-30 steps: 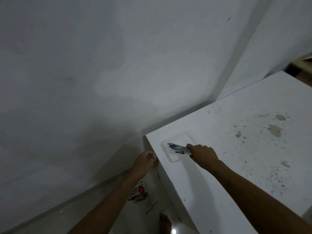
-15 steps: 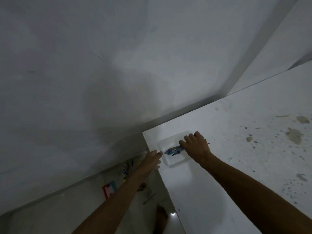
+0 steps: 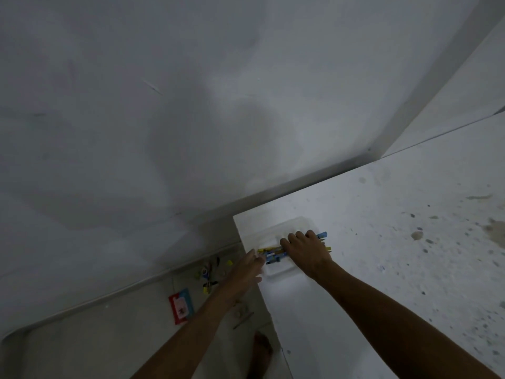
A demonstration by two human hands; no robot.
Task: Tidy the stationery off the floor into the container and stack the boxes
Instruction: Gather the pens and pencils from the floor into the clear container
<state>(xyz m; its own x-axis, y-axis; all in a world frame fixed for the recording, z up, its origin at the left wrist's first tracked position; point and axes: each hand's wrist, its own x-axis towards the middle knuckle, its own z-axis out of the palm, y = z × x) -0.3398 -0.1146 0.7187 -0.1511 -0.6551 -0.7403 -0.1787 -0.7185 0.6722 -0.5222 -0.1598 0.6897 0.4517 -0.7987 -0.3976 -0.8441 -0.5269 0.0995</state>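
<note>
A clear shallow container (image 3: 281,270) sits at the near-left corner of a white table (image 3: 382,269). A bundle of blue and yellow pens (image 3: 272,254) lies across it, sticking out at both ends. My right hand (image 3: 306,248) lies palm down over the pens with fingers curved on them. My left hand (image 3: 250,265) reaches to the container's left edge, fingertips at the pen ends. More stationery (image 3: 209,272) lies scattered on the floor below, with a red and blue box (image 3: 181,306) beside it.
A white wall (image 3: 191,105) rises behind the table and floor. The table top carries dark stains (image 3: 416,235) to the right. A thin stick (image 3: 243,320) and my bare foot (image 3: 262,351) are on the floor by the table's edge.
My right hand has lowered the pens flat across the container and now covers them. My left hand has come up from beside the table to the pen ends.
</note>
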